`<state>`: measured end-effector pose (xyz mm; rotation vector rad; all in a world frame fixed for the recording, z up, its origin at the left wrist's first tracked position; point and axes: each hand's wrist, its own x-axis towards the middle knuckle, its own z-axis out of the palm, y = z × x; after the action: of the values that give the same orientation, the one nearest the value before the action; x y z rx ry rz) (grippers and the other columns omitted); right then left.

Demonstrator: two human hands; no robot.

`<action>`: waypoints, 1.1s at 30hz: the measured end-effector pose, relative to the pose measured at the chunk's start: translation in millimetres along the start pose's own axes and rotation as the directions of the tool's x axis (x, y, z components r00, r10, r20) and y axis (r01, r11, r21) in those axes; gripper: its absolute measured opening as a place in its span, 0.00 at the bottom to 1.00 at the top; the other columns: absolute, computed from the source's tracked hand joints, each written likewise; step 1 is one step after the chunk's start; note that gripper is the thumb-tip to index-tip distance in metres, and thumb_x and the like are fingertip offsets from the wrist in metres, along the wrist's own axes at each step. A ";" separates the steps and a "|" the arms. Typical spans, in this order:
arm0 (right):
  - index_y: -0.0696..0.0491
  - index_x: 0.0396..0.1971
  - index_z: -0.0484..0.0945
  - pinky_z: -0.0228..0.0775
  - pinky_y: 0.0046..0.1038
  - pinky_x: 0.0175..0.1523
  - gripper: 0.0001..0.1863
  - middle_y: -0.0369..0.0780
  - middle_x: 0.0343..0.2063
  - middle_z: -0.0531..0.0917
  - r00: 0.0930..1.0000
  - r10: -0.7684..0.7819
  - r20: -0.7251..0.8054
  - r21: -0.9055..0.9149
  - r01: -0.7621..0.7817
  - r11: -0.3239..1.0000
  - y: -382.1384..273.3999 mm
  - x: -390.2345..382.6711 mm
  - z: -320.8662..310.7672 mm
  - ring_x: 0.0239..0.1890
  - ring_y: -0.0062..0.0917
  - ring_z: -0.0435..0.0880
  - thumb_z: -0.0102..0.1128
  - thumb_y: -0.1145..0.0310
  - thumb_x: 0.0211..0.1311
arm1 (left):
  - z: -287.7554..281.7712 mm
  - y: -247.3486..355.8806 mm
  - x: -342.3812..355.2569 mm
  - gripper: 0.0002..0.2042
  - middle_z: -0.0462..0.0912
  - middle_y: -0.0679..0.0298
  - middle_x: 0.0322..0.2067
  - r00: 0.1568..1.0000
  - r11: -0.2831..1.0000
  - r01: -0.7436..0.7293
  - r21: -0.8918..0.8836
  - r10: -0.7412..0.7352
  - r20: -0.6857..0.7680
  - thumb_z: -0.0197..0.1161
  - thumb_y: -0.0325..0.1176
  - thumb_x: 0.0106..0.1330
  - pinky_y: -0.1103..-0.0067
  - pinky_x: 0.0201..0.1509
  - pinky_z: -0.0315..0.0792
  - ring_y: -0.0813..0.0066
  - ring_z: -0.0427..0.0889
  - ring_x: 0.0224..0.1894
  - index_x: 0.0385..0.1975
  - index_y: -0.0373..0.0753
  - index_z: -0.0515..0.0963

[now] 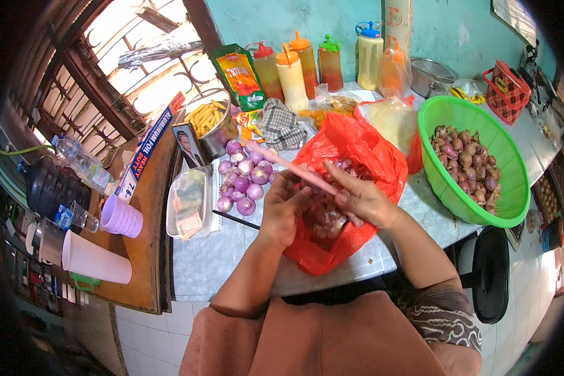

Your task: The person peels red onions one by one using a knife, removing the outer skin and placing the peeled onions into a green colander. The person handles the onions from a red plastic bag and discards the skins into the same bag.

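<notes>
My right hand [371, 202] grips a slim pink knife [302, 172], which points up and to the left across my fingers. Close beside it, my left hand [283, 210] has its fingers curled together; what it pinches is hidden. Both hands are over an open red plastic bag [332, 250] with onion skins and reddish peelings [327, 222] in it. Just left of the bag lies a pile of peeled purple shallots [244, 178]. To the right, a green plastic basket [515, 216] holds many unpeeled shallots [469, 160].
A clear plastic box [188, 202] with banknotes, a phone [189, 144] and a metal pot [216, 147] of yellow cut pieces stand left. Several sauce bottles [292, 81] line the wall. A checked cloth [283, 124] lies behind the shallots. A black stool [490, 276] stands at the lower right.
</notes>
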<state>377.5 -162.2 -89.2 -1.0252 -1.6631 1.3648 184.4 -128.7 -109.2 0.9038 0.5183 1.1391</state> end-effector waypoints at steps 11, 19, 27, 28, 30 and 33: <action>0.54 0.61 0.54 0.62 0.26 0.53 0.31 0.49 0.47 0.74 0.963 -0.262 -0.061 -0.296 0.234 0.926 22.1 10.1 12.7 0.50 0.28 0.74 0.51 0.62 0.60 | 3.5 -7.4 -1.7 0.16 0.75 0.65 0.40 0.983 0.974 -0.180 0.137 0.181 -0.001 0.62 0.25 0.55 0.80 0.42 0.74 0.75 0.77 0.40 0.43 0.38 0.69; 0.53 0.61 0.55 0.60 0.26 0.56 0.29 0.45 0.48 0.75 0.977 -0.201 -0.069 -0.251 0.178 0.952 10.9 7.7 16.0 0.51 0.27 0.73 0.50 0.63 0.61 | 11.8 -5.8 -2.5 0.17 0.74 0.65 0.41 0.981 0.976 -0.191 0.102 0.195 -0.026 0.61 0.24 0.55 0.81 0.44 0.73 0.77 0.75 0.41 0.45 0.39 0.67; 0.48 0.63 0.52 0.57 0.17 0.16 0.29 0.32 0.18 0.68 0.994 0.020 0.106 0.501 -0.071 0.863 3.7 5.1 5.3 0.14 0.12 0.65 0.48 0.61 0.63 | 2.2 -6.1 -1.6 0.18 0.73 0.65 0.39 0.991 0.989 -0.133 0.063 0.134 0.002 0.57 0.18 0.55 0.82 0.43 0.71 0.78 0.74 0.40 0.46 0.38 0.65; 0.47 0.63 0.51 0.53 0.16 0.13 0.30 0.31 0.15 0.64 0.996 0.029 0.082 0.536 -0.069 0.841 2.9 4.9 7.8 0.11 0.10 0.61 0.47 0.61 0.63 | 2.9 -5.7 -2.2 0.18 0.73 0.65 0.39 0.991 0.990 -0.134 0.044 0.134 0.004 0.58 0.18 0.55 0.82 0.44 0.71 0.78 0.74 0.40 0.46 0.38 0.65; 0.47 0.63 0.49 0.55 0.16 0.14 0.31 0.30 0.14 0.63 0.996 -0.014 0.093 0.430 -0.027 0.902 6.4 6.5 8.5 0.12 0.11 0.62 0.47 0.59 0.63 | 2.5 -5.5 -1.3 0.18 0.73 0.64 0.39 0.992 0.990 -0.128 0.057 0.128 0.010 0.58 0.18 0.55 0.82 0.44 0.71 0.78 0.74 0.40 0.45 0.37 0.65; 0.46 0.64 0.48 0.56 0.16 0.14 0.33 0.30 0.15 0.64 0.994 0.004 0.106 0.258 -0.031 0.966 5.0 6.1 9.7 0.11 0.13 0.62 0.48 0.57 0.62 | 7.1 -4.8 -1.7 0.18 0.74 0.64 0.38 0.985 0.983 -0.169 0.078 0.171 -0.024 0.57 0.18 0.55 0.82 0.44 0.71 0.78 0.75 0.40 0.45 0.37 0.64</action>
<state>366.9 -159.8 -95.3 -0.8305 -1.5015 1.6232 191.8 -133.4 -109.4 1.0126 0.5191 1.2968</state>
